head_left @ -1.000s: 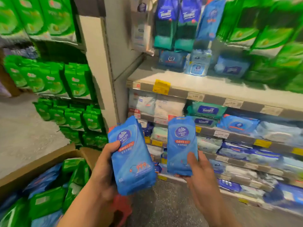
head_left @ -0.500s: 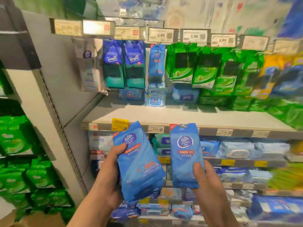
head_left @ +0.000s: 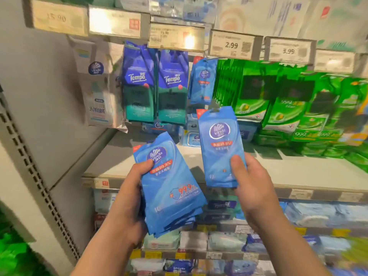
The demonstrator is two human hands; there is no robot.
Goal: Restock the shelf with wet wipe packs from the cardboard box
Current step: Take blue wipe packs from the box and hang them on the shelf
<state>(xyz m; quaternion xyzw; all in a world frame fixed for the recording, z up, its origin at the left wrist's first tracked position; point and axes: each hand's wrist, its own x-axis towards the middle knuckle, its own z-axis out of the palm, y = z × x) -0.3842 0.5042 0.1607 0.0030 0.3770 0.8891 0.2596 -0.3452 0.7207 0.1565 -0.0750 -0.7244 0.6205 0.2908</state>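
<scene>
The left hand (head_left: 127, 198) is gripping a stack of blue packs (head_left: 169, 188); the right hand (head_left: 253, 188) is pinching one blue pack (head_left: 219, 144) upright above the shelf's (head_left: 298, 174) front edge.

Blue wipe stack (head_left: 169, 188) tilted; single blue pack (head_left: 220, 144) upright (hang-tab up).

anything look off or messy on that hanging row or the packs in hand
Nothing is damaged or spilled. The stack in the left hand is fanned and tilted right, not squared. The right hand holds one pack upright. The matching blue hanging packs look few beside the full green rows.
</scene>
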